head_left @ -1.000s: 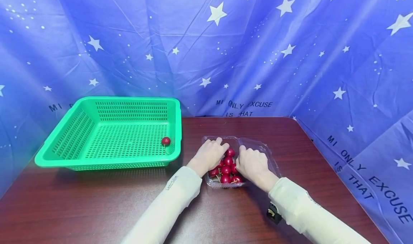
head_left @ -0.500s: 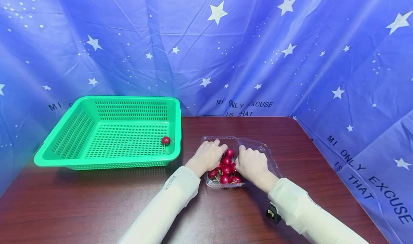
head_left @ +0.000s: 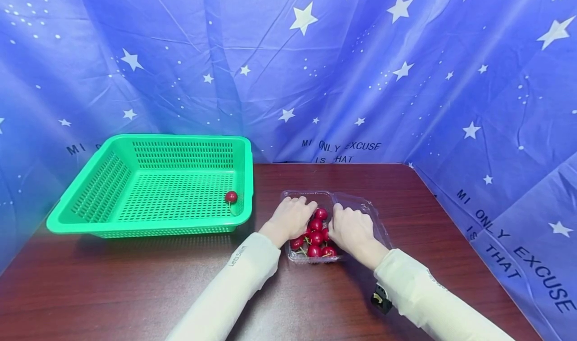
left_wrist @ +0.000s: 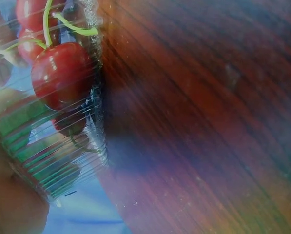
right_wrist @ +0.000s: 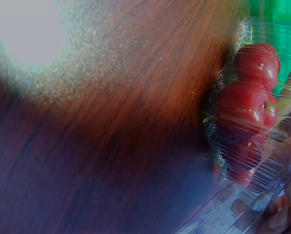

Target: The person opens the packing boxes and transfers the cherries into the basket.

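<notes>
Left hand point(head_left: 288, 218): curled over the nine o'clock wall of the clear plastic box point(head_left: 311, 261), gripping it; partly hidden at the fingertips.
Right hand point(head_left: 353, 228): curled at the three o'clock side of the same box, gripping there; partly hidden underneath.
Clear plastic box: resting on the table point(head_left: 180, 286), between three and four o'clock from the green basket point(head_left: 153, 227); ridged along the walls in both wrist views.
Clear flap point(head_left: 377, 215): spread out past the right hand, towards two to three o'clock from the box.
Cherries point(head_left: 316, 238): red, clustered inside the box between both hands, heaped from centre to six o'clock; green-stemmed in part; close against the transparent wall in the left wrist view.
Lone cherry point(head_left: 231, 197): inside the basket, near its three o'clock wall, stem towards six o'clock.
Green basket: rectangular, slotted in walls and floor.
Table: dark reddish brown, wood-grained.
Sleeves point(head_left: 234, 281): pale, long, lettered near the left cuff.
Black device point(head_left: 380, 300): at about six o'clock from the right cuff.
Backdrop point(head_left: 252, 40): blue, printed with white stars, dots and black lettering.
</notes>
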Demonstrator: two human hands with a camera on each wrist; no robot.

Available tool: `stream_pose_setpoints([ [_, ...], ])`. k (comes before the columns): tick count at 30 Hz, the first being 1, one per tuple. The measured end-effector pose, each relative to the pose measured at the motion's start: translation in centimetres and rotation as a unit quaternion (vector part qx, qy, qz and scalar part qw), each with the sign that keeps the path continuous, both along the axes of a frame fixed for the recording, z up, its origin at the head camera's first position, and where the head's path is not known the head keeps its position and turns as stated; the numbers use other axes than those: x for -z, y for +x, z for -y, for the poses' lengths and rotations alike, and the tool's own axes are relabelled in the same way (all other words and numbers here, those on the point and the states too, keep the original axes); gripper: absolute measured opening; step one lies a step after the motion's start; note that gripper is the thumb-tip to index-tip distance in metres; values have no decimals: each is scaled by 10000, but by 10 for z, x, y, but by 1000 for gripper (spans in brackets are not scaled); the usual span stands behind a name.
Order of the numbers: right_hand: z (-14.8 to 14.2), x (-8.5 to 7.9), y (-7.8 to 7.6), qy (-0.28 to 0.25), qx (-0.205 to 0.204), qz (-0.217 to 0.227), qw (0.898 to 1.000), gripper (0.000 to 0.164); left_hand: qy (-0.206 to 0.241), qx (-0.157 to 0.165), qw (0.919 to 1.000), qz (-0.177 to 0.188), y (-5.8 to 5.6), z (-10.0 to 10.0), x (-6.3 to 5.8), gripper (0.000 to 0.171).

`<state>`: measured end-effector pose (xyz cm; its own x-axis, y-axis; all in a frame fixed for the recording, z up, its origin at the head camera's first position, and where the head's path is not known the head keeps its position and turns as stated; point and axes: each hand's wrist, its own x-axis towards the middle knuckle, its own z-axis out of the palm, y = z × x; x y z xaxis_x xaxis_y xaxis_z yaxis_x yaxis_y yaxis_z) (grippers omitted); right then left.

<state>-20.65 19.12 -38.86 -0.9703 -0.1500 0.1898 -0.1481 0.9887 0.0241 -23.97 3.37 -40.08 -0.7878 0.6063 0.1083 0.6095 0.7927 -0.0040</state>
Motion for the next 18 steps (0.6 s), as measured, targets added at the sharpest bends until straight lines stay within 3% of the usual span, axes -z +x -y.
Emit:
stream_pose_setpoints([
  [10,0,1,-1,57,-1,-44,10000,19,-98,-9,9999,116,-1,0,-3,33],
  [18,0,0,0,29,61,37,10000,19,93,91,9999,-54,1,1,-10,24],
])
